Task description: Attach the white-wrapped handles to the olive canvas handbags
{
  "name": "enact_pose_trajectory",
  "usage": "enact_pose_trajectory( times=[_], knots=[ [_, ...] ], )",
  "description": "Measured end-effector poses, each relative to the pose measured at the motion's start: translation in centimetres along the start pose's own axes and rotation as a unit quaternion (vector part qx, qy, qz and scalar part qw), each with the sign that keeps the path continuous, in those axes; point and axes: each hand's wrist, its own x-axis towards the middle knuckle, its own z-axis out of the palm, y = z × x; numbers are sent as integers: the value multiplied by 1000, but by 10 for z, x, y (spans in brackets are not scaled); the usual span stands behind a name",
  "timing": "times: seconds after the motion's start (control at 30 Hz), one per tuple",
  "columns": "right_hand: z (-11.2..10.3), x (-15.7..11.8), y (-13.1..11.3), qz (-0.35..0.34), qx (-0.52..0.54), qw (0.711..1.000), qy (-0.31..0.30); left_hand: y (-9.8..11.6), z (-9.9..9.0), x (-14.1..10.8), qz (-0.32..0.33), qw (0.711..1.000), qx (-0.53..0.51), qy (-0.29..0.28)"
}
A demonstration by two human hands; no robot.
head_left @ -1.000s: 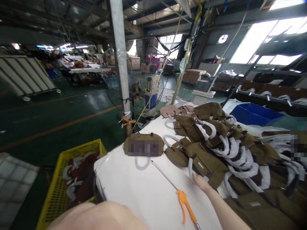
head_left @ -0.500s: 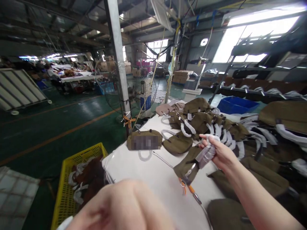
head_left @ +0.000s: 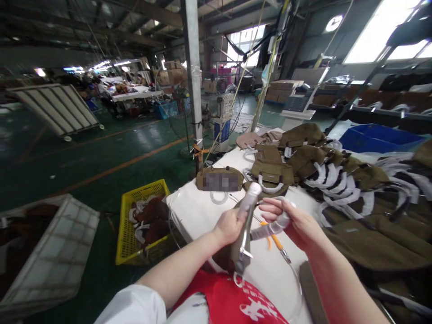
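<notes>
An olive handbag (head_left: pixel 247 230) is held up near my body, over the table's front edge, its metal zip end toward me. My left hand (head_left: pixel 227 227) is closed around a plastic-wrapped handle (head_left: pixel 251 196) at the bag's upper side. My right hand (head_left: pixel 299 223), with its fingers curled, holds the other wrapped handle (head_left: pixel 268 229) out to the right. Beyond the hands, a flat olive bag (head_left: pixel 219 179) with a blurred-out panel lies on the white table (head_left: pixel 189 200). An orange-handled tool (head_left: pixel 277 242) with a metal end lies on the table below my right hand.
Olive bags with wrapped handles (head_left: pixel 357 193) are heaped along the right. A yellow crate (head_left: pixel 123 229) holding brown bags stands on the floor at left, near a white bin (head_left: pixel 72 243). A metal post (head_left: pixel 194 81) and a fan (head_left: pixel 232 112) stand beyond the table.
My left hand has come from the blurred foreground to the bag and gripped a handle. The bag has moved closer to my body. The view has swung left and down.
</notes>
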Motion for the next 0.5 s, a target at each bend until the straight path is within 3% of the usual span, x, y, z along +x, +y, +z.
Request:
enact_pose_trajectory(
  times=[0.07,0.1,0.17,0.23,0.27,0.3,0.37,0.43,0.5],
  knots=[
    [-19,1,15,50,-95,994,4,-10,-18,6,-59,995,-25,76],
    [-23,1,24,66,-180,981,37,-14,-24,8,-76,992,-32,94],
    [-18,-1,41,33,-371,914,162,-18,-27,7,-86,992,-14,96],
    [5,-11,55,-85,-488,832,249,-18,-16,-1,-89,992,30,81],
    [21,-19,61,-138,-510,816,233,-17,-7,-6,-95,992,45,75],
    [38,-28,66,-165,-513,825,173,-18,3,-12,-106,990,51,75],
    [69,-47,74,-84,-490,868,9,-24,22,-24,-141,985,26,95],
    [90,-61,84,-19,-441,895,-61,-35,37,-34,-188,974,-34,126],
    [97,-69,95,-22,-401,911,-90,-49,48,-41,-234,958,-100,133]
  ],
)
